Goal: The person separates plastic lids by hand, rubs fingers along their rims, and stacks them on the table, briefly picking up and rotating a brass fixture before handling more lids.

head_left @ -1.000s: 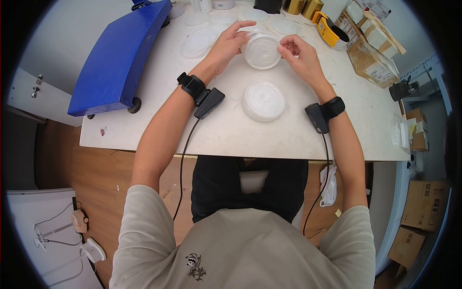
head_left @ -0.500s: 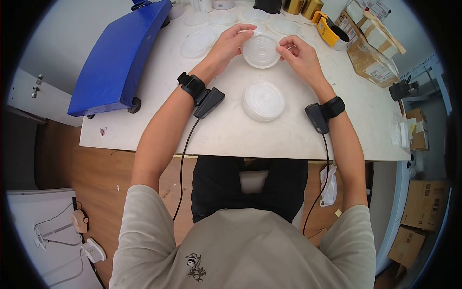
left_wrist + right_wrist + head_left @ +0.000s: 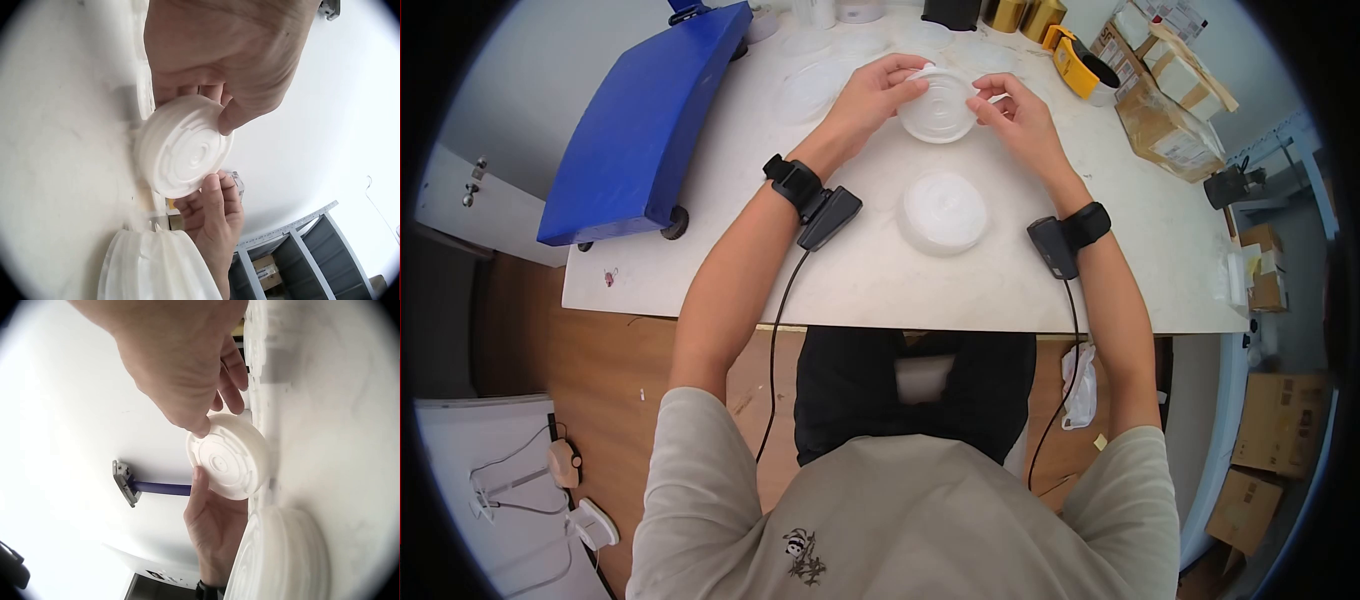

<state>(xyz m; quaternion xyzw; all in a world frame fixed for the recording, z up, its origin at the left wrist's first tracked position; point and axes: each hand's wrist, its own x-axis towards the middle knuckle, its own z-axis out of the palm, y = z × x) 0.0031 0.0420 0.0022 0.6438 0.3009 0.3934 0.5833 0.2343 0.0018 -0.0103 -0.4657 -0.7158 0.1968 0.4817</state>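
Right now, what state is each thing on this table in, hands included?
Round lidded container: lifted off the table, held between both hands.
Left hand: fingers gripping the container's rim.
Right hand: fingers pinching the opposite rim.
Second lidded container: resting on the table, lid on, untouched.

A white table [image 3: 880,270] stands on a wooden floor [image 3: 600,360]. A blue board [image 3: 640,120] lies at its far left; cardboard boxes [image 3: 1170,120] crowd the far right corner.
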